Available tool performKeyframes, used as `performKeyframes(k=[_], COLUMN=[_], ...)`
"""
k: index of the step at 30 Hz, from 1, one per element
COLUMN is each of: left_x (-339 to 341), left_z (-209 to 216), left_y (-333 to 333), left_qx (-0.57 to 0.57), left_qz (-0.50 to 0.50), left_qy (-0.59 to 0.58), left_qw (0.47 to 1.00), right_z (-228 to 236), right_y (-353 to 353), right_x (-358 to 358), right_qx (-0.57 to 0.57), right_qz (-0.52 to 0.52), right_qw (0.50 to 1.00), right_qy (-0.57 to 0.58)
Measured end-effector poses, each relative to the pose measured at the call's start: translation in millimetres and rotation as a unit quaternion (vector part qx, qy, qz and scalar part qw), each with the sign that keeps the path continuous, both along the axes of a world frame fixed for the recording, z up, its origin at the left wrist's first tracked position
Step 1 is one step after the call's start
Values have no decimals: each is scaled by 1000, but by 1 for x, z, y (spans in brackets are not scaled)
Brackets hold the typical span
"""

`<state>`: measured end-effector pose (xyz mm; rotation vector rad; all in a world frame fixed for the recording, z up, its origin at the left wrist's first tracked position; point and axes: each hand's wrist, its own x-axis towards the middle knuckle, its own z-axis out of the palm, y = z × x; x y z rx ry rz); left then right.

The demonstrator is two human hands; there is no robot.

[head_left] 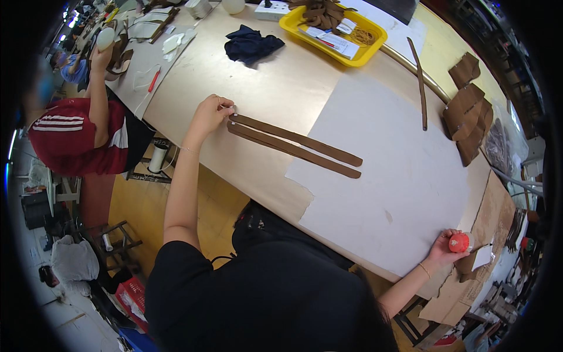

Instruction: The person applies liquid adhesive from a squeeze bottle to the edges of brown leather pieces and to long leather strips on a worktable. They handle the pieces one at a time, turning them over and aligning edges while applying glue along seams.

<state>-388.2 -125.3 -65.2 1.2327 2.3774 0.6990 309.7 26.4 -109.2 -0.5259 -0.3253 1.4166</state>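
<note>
Two long brown leather-like strips lie side by side on the table, slanting from upper left to lower right. At the left end of the far strip point(299, 139), my left hand point(210, 116) has its thumb and fingers pinched together; a tiny white mark shows there. The near strip point(296, 152) lies just below it, also with a small white mark at its left end. Far to the right, over the table's edge, my right hand point(443, 252) is closed round a small red round-topped container point(459, 242) with a pale tip.
A large grey sheet point(375, 199) covers the table's middle. At the back stands a yellow tray point(369, 58) with brown pieces, beside a dark cloth point(249, 46). Brown pieces point(467, 117) lie at right, near cardboard point(492, 205). A co-worker in a red shirt point(64, 132) sits at left.
</note>
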Motion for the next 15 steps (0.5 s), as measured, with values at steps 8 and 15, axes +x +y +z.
performKeyframes(k=[8,15], left_x=[-10,13], left_z=[-11,-1], left_y=[-2,-22], left_qx=[11,-52], left_qz=[5,87], left_qy=[-49,-12], left_qw=[999,995], right_z=[-1,-2], right_y=[1,2], right_x=[3,4], right_qx=[4,5], right_qz=[-8,-3], right_qw=[1000,1000], right_qy=[-19,-22])
